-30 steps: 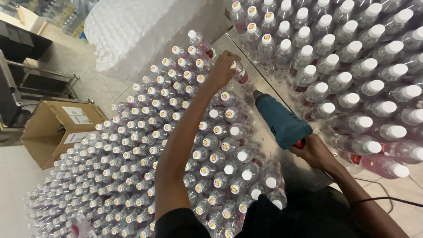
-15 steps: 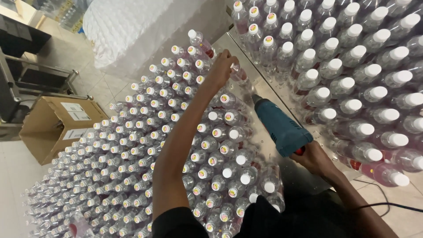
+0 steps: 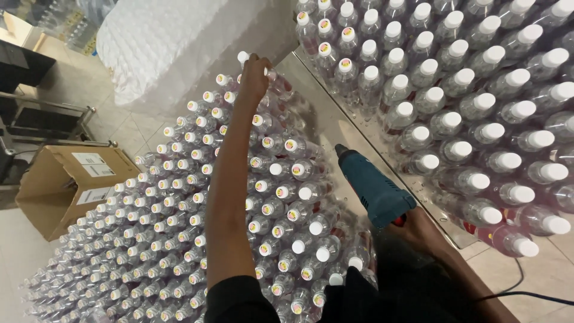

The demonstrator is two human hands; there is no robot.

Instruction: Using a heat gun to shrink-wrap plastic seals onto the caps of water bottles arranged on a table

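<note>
My left hand (image 3: 254,75) is stretched far forward, fingers curled over the top of a clear plastic bottle with a white cap (image 3: 243,58) at the far edge of a dense field of upright capped bottles (image 3: 179,227). My right hand (image 3: 412,230) grips a teal-blue heat gun (image 3: 373,186) — nozzle forward — over a shiny metal table (image 3: 329,101) between two bottle masses.

A bottle (image 3: 244,58) at the far edge of the stacked clear bottles (image 3: 179,239) is gripped by the left hand (image 3: 254,75), the arm being stretched over them. A blue heat gun (image 3: 373,185) is held by the right hand (image 3: 418,230) above the metal bench (image 3: 335,119). Capped bottles (image 3: 478,107) are stood on the right. A cardboard box (image 3: 66,185) is seen on the floor.
</note>
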